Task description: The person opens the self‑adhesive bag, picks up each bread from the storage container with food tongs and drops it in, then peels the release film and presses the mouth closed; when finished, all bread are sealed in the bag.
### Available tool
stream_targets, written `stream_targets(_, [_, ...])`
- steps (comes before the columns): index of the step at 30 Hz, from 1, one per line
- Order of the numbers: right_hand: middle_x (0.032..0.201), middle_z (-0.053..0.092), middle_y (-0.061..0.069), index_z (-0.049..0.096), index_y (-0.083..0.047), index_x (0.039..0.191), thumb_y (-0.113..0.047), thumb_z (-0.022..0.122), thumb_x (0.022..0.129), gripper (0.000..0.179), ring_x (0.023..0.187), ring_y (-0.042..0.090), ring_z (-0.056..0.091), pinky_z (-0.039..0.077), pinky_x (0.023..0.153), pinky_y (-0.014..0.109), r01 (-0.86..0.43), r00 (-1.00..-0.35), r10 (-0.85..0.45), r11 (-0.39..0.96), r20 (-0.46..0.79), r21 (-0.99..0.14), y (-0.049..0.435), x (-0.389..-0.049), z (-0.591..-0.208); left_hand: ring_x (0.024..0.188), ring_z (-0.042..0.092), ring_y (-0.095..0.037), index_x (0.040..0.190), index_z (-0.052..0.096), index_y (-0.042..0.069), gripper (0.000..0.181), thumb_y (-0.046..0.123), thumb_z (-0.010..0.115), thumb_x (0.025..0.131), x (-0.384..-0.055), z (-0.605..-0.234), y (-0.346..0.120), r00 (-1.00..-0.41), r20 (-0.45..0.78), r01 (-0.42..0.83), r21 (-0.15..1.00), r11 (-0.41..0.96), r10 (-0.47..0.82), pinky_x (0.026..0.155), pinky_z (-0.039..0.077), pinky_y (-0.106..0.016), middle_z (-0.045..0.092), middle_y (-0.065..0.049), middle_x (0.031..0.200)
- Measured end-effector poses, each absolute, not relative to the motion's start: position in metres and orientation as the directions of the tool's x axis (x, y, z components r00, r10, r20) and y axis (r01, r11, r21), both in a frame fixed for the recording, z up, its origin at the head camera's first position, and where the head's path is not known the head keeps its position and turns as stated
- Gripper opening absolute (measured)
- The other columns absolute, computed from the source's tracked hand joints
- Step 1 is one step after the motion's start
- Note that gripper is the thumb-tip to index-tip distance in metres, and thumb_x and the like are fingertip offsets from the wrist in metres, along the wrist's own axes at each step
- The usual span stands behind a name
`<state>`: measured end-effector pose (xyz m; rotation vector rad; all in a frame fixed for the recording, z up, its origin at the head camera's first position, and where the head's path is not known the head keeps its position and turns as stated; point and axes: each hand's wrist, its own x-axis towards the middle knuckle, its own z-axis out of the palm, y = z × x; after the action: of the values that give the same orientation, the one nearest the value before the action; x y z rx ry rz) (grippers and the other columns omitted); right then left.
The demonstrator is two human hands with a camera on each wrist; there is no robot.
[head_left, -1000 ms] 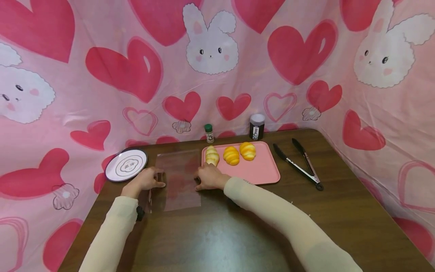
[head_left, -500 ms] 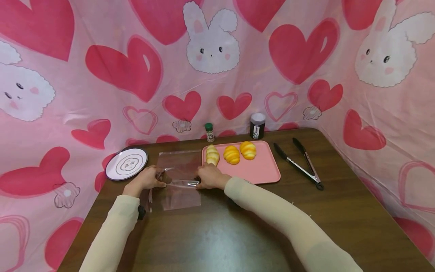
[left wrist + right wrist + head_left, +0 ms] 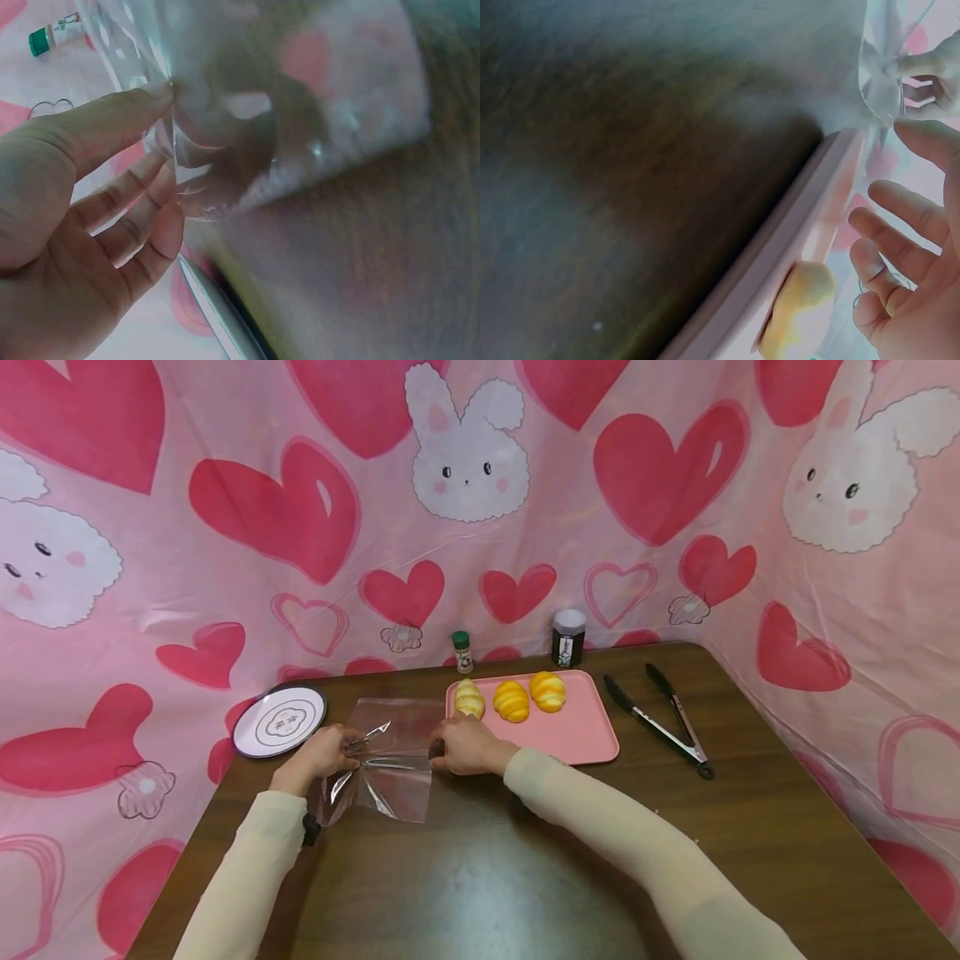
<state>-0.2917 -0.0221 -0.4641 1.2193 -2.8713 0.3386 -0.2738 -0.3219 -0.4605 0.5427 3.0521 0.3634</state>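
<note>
My left hand (image 3: 326, 756) pinches the edge of a clear plastic bag (image 3: 397, 793), which is lifted and creased over the dark table. The left wrist view shows thumb and fingertips gathered on the film (image 3: 240, 150). At the bag's other side is my right hand (image 3: 468, 747), over the left edge of a pink tray (image 3: 566, 739). In the right wrist view its fingers (image 3: 900, 244) are spread and hold nothing, with the thumb close to the film. Under that hand lies a pale bread roll (image 3: 469, 697), partly hidden. Two golden bread rolls (image 3: 512, 702) lie beside it on the tray.
A white plate (image 3: 280, 722) with a dark rim lies left of the bag. Tongs (image 3: 671, 731) lie spread to the right of the tray. A green-capped shaker (image 3: 462, 653) and a dark jar (image 3: 567, 639) stand at the back, before a pink patterned cloth (image 3: 465, 552).
The bag lay flat, then bent up between both hands. Now its right side has come free of my right hand, whose fingers have opened and shifted slightly. My left hand still holds it.
</note>
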Motion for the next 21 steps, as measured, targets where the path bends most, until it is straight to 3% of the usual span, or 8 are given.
stream_targets(5, [0.122, 0.071, -0.001, 0.071, -0.019, 0.122, -0.045, 0.069, 0.090, 0.041, 0.109, 0.019, 0.061, 0.049, 0.102, 0.035, -0.676, -0.729, -0.681, 0.701, 0.068, -0.228, -0.015, -0.294, -0.459, 0.085, 0.068, -0.026, 0.105, 0.076, 0.005, 0.025, 0.009, 0.077, 0.080, -0.272, -0.460, -0.324, -0.934, 0.047, 0.355, 0.240, 0.903, 0.355, 0.079, 0.055, -0.045, 0.071, -0.013, 0.093])
stream_targets(10, [0.120, 0.072, 0.001, 0.072, -0.016, 0.119, -0.041, 0.068, 0.091, 0.037, 0.111, 0.022, 0.064, 0.049, 0.102, 0.039, -0.682, -0.729, -0.673, 0.696, 0.126, -0.225, -0.008, -0.294, -0.455, 0.081, 0.067, -0.022, 0.094, 0.078, 0.006, 0.016, 0.011, 0.078, 0.079, -0.270, -0.459, -0.326, -0.929, 0.071, 0.369, 0.231, 0.900, 0.363, 0.075, 0.054, -0.040, 0.070, -0.010, 0.090])
stream_targets(14, [0.120, 0.072, 0.003, 0.073, -0.016, 0.117, -0.038, 0.067, 0.092, 0.034, 0.113, 0.025, 0.062, 0.047, 0.103, 0.044, -0.689, -0.722, -0.676, 0.683, 0.148, -0.244, -0.005, -0.295, -0.455, 0.085, 0.063, -0.024, 0.102, 0.076, 0.006, 0.024, 0.014, 0.077, 0.079, -0.269, -0.459, -0.326, -0.933, 0.069, 0.360, 0.242, 0.901, 0.354, 0.076, 0.052, -0.040, 0.068, -0.013, 0.094])
stream_targets(19, [0.125, 0.070, 0.005, 0.071, -0.015, 0.122, -0.040, 0.066, 0.092, 0.039, 0.118, 0.026, 0.060, 0.043, 0.109, 0.046, -0.671, -0.737, -0.665, 0.696, 0.124, -0.254, -0.004, -0.295, -0.456, 0.101, 0.064, -0.036, 0.122, 0.067, -0.001, 0.041, 0.014, 0.073, 0.084, -0.268, -0.459, -0.326, -0.947, 0.029, 0.320, 0.218, 0.922, 0.321, 0.088, 0.052, -0.052, 0.068, -0.023, 0.114])
stream_targets(21, [0.126, 0.070, 0.005, 0.070, -0.015, 0.123, -0.041, 0.066, 0.092, 0.040, 0.118, 0.026, 0.059, 0.042, 0.109, 0.046, -0.667, -0.740, -0.663, 0.700, 0.115, -0.253, -0.004, -0.294, -0.456, 0.099, 0.065, -0.037, 0.126, 0.063, -0.004, 0.047, 0.015, 0.073, 0.084, -0.268, -0.459, -0.327, -0.956, -0.001, 0.286, 0.206, 0.936, 0.293, 0.090, 0.052, -0.054, 0.069, -0.023, 0.112])
